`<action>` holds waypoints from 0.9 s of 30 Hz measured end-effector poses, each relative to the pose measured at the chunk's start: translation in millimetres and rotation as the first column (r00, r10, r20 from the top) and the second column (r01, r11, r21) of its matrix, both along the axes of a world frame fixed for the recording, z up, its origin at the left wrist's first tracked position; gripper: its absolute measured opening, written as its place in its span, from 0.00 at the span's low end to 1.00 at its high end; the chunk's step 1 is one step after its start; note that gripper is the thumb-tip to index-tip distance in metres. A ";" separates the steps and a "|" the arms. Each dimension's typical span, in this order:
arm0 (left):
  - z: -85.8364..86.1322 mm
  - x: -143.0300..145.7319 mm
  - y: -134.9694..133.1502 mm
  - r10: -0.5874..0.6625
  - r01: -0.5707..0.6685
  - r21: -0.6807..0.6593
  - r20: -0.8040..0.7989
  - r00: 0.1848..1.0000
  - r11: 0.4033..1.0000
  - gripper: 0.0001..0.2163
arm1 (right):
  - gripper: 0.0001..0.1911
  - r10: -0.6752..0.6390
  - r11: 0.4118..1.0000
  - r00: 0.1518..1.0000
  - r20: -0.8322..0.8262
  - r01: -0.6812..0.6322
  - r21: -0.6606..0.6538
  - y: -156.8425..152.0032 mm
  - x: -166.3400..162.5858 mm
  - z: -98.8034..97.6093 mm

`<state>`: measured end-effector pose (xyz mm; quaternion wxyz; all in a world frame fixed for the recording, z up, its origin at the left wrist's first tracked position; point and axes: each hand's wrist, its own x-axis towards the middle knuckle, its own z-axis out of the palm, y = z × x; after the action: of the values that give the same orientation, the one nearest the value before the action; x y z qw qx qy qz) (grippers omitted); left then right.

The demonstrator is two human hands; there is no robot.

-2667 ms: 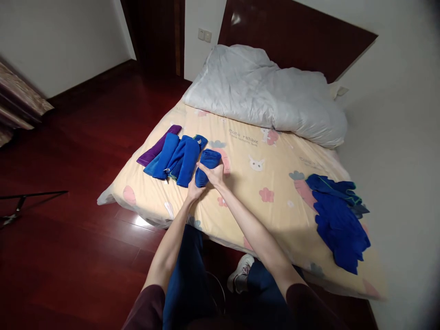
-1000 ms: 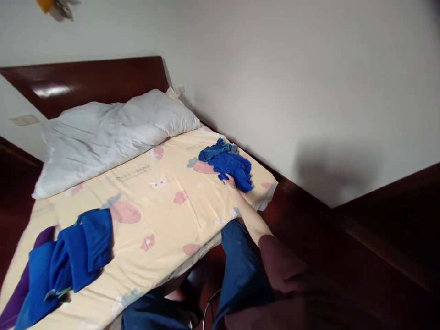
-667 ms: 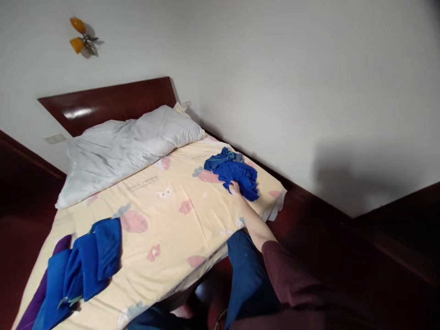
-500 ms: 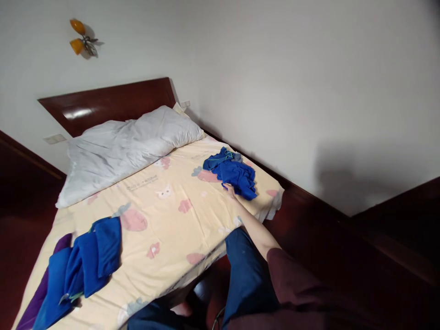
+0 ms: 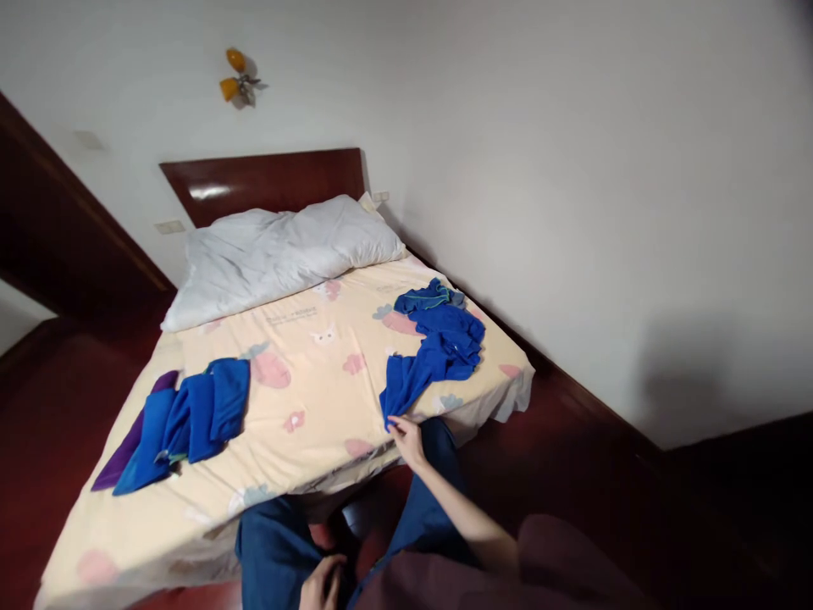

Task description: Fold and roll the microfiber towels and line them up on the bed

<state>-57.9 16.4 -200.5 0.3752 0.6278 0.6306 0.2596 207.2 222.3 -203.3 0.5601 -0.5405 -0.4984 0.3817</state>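
One blue cloth (image 5: 416,377) has been drawn out of the loose blue pile (image 5: 445,326) and toward the near edge of the bed (image 5: 305,440); half a second ago the same hand was at the pile's near edge with nothing pulled free. The cloth is now stretched in a long strip, its far end still lying against the pile, its near corner pinched between thumb and fingertips of the right hand (image 5: 406,439) just at the bed's near edge. A single piece thus appears to be separated from the heap.

The left hand (image 5: 323,583) is seen low by the lap, off the bed, fingers loosely curled, nothing visibly held.

Materials noted: cloths soft, matte, towel-like, limp and creasing freely; pile crumpled, with a teal-edged piece at its far side. On the left part of the bed, folded blue cloths (image 5: 190,411) are laid side by side as flat oblongs, a purple one (image 5: 124,445) beneath at the outer side. Sheet pale yellow, printed with cartoon figures, smooth. A rumpled white duvet (image 5: 279,250) lies at the head of the bed.
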 end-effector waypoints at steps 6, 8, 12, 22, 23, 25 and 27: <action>-18.5 -1.3 -2.7 0.105 -0.116 0.096 0.114 0.988 0.989 0.21 | 0.20 0.138 0.972 0.959 -0.246 -0.179 -0.151 -125.5 -68.9 -40.0; -12.8 3.2 -1.0 0.090 -0.106 0.139 0.117 0.989 0.985 0.22 | 0.19 0.265 0.941 0.933 -0.244 -0.306 -0.146 -147.1 -76.0 -33.8; -0.4 15.2 5.0 0.035 -0.059 0.203 0.120 0.992 0.977 0.21 | 0.14 0.475 0.871 0.875 -0.092 -0.483 -0.094 -148.8 -70.7 -4.1; 8.8 31.6 -1.2 0.093 -0.138 0.203 0.216 0.972 0.969 0.12 | 0.09 0.483 0.866 0.848 0.219 -0.499 0.023 -156.0 -65.0 23.7; 10.1 31.9 -2.1 0.103 -0.148 0.198 0.222 0.970 0.969 0.12 | 0.08 0.481 0.866 0.848 0.225 -0.499 0.027 -159.7 -66.1 23.4; 14.1 32.8 -3.5 0.108 -0.155 0.196 0.229 0.968 0.968 0.11 | 0.08 0.471 0.867 0.845 0.252 -0.496 0.041 -165.3 -68.0 23.8; 19.2 34.3 -4.4 0.077 -0.127 0.211 0.231 0.970 0.969 0.11 | 0.09 0.461 0.864 0.836 0.296 -0.499 0.062 -168.1 -69.5 25.8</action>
<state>-23.7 12.1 -181.3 0.3558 0.6001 0.5831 0.4162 137.7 54.2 -177.5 0.4085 -0.4052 -0.7148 0.3975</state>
